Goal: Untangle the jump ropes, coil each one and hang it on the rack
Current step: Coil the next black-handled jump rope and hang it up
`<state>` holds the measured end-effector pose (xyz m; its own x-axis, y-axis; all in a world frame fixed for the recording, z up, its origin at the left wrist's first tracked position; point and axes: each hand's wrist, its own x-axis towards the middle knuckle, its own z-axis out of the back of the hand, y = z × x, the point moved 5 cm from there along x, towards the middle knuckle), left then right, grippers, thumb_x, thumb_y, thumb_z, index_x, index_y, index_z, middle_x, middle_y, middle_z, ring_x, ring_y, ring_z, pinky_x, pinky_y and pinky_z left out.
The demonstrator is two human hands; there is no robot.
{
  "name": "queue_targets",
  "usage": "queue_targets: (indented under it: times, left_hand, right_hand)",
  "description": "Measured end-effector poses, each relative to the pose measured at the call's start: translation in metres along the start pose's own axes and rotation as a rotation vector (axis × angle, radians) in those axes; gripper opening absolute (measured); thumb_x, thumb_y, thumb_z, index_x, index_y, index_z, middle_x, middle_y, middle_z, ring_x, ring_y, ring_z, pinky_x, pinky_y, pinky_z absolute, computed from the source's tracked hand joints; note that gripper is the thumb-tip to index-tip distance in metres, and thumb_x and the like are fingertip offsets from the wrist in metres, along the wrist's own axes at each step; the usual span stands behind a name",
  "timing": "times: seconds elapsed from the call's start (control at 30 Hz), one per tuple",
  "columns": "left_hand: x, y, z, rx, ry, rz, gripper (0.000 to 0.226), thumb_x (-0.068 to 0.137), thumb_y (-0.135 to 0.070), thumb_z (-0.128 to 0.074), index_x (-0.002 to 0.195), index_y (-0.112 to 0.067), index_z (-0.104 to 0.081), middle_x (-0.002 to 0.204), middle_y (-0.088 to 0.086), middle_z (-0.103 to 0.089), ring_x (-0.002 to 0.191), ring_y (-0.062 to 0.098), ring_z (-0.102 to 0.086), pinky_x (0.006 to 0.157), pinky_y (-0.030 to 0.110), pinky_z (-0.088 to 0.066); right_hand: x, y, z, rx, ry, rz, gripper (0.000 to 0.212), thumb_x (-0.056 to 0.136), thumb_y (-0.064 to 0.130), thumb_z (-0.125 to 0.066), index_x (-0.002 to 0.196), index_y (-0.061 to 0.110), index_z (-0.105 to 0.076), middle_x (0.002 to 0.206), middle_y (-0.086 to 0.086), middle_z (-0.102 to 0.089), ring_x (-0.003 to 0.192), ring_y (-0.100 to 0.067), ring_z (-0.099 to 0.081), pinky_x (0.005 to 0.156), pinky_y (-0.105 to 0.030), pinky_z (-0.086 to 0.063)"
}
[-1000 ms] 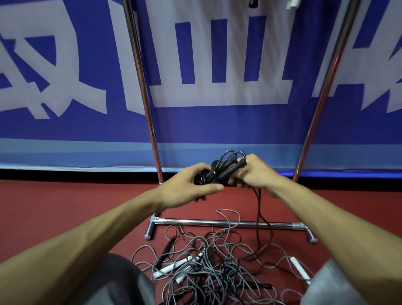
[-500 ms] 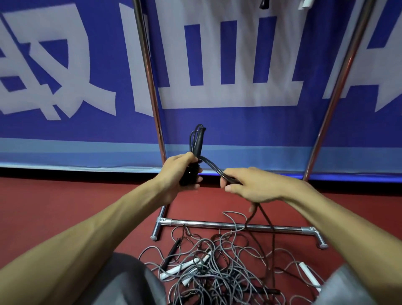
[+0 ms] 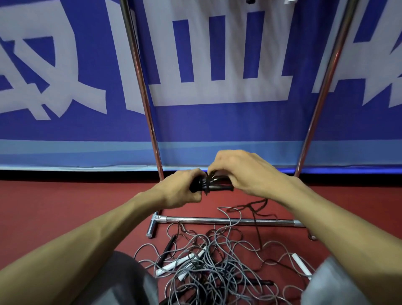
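A black jump rope bundle (image 3: 214, 186) is held between both hands in front of the rack. My left hand (image 3: 180, 190) grips its handles and folded cord at the left end. My right hand (image 3: 243, 174) curls over the right end, fingers closed on the cord. A dark strand (image 3: 256, 209) trails from under my right hand down to the floor. Below lies a tangle of grey and black jump ropes (image 3: 213, 265) with white handles (image 3: 174, 264) and black handles (image 3: 168, 245). The chrome rack (image 3: 228, 221) stands behind the pile, its two uprights rising out of view.
A blue and white banner (image 3: 195, 122) hangs along the wall behind the rack. The floor (image 3: 65, 206) is red. My knees in grey shorts (image 3: 121, 280) frame the rope pile at the bottom. Small items hang at the top edge (image 3: 250, 1), barely visible.
My left hand has lowered the black bundle from upright to level. My right hand has moved up and left over it, bringing the cord across the bundle. The trailing strand is shorter.
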<state>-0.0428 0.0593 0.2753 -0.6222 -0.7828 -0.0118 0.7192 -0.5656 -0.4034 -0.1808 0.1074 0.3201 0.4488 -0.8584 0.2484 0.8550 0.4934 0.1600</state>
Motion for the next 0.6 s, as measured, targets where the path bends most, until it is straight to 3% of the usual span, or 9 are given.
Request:
queue_targets:
  times: [0.17, 0.27, 0.33, 0.4, 0.47, 0.53, 0.6]
  left_hand:
    - [-0.005, -0.019, -0.006, 0.018, 0.055, -0.149, 0.026, 0.073, -0.011, -0.064, 0.098, -0.016, -0.059, 0.072, -0.007, -0.054, 0.063, 0.013, -0.048, 0.062, 0.034, -0.045]
    - [-0.009, -0.025, -0.006, -0.134, 0.080, -0.158, 0.030, 0.079, -0.016, -0.072, 0.106, -0.022, -0.059, 0.077, -0.014, -0.056, 0.067, 0.000, -0.052, 0.063, 0.016, -0.041]
    - [-0.012, -0.026, -0.003, -0.278, 0.083, -0.136, 0.034, 0.081, -0.028, -0.078, 0.109, -0.028, -0.059, 0.087, -0.017, -0.061, 0.077, -0.005, -0.056, 0.072, 0.011, -0.042]
    - [-0.013, -0.026, 0.001, -0.374, 0.056, -0.123, 0.030, 0.080, -0.034, -0.078, 0.105, -0.028, -0.061, 0.089, -0.013, -0.064, 0.081, -0.002, -0.057, 0.077, 0.015, -0.045]
    - [-0.014, -0.026, 0.005, -0.458, 0.024, -0.117, 0.026, 0.083, -0.033, -0.074, 0.103, -0.022, -0.062, 0.081, -0.002, -0.058, 0.073, 0.007, -0.052, 0.072, 0.023, -0.045]
    - [-0.013, -0.023, 0.011, -0.635, -0.021, -0.077, 0.022, 0.087, -0.026, -0.070, 0.104, -0.017, -0.062, 0.078, 0.001, -0.056, 0.070, 0.013, -0.053, 0.069, 0.028, -0.047]
    - [-0.011, -0.015, 0.019, -0.794, -0.116, -0.010, 0.016, 0.089, -0.019, -0.068, 0.104, -0.014, -0.063, 0.079, 0.003, -0.061, 0.072, 0.018, -0.057, 0.070, 0.031, -0.049]
  right_hand:
    - [0.003, -0.032, 0.000, 0.253, -0.141, -0.270, 0.006, 0.087, 0.025, -0.068, 0.088, 0.024, -0.074, 0.076, 0.013, -0.062, 0.078, -0.012, -0.057, 0.076, -0.036, -0.050]
    - [0.000, -0.045, -0.001, 0.355, -0.178, -0.413, 0.004, 0.081, 0.026, -0.076, 0.082, 0.022, -0.076, 0.072, 0.010, -0.067, 0.065, -0.001, -0.057, 0.064, -0.021, -0.046]
    - [-0.002, -0.049, -0.002, 0.419, -0.201, -0.466, 0.010, 0.078, 0.029, -0.080, 0.077, 0.020, -0.076, 0.069, 0.011, -0.067, 0.064, 0.003, -0.057, 0.058, -0.011, -0.041]
    - [-0.003, -0.054, -0.007, 0.489, -0.182, -0.528, 0.014, 0.074, 0.035, -0.081, 0.074, 0.022, -0.076, 0.069, 0.006, -0.071, 0.063, -0.002, -0.060, 0.058, -0.016, -0.043]
    - [-0.003, -0.057, -0.014, 0.562, -0.131, -0.574, 0.006, 0.079, 0.026, -0.076, 0.074, 0.023, -0.077, 0.069, -0.001, -0.072, 0.059, -0.011, -0.059, 0.059, -0.024, -0.046]
    - [-0.001, -0.055, -0.019, 0.679, -0.104, -0.575, 0.022, 0.089, 0.007, -0.060, 0.077, 0.018, -0.074, 0.066, -0.003, -0.068, 0.056, -0.014, -0.057, 0.056, -0.027, -0.049]
    - [0.003, -0.044, -0.020, 0.831, -0.079, -0.530, 0.024, 0.098, 0.010, -0.052, 0.081, 0.015, -0.068, 0.068, -0.002, -0.065, 0.052, -0.013, -0.053, 0.050, -0.024, -0.048]
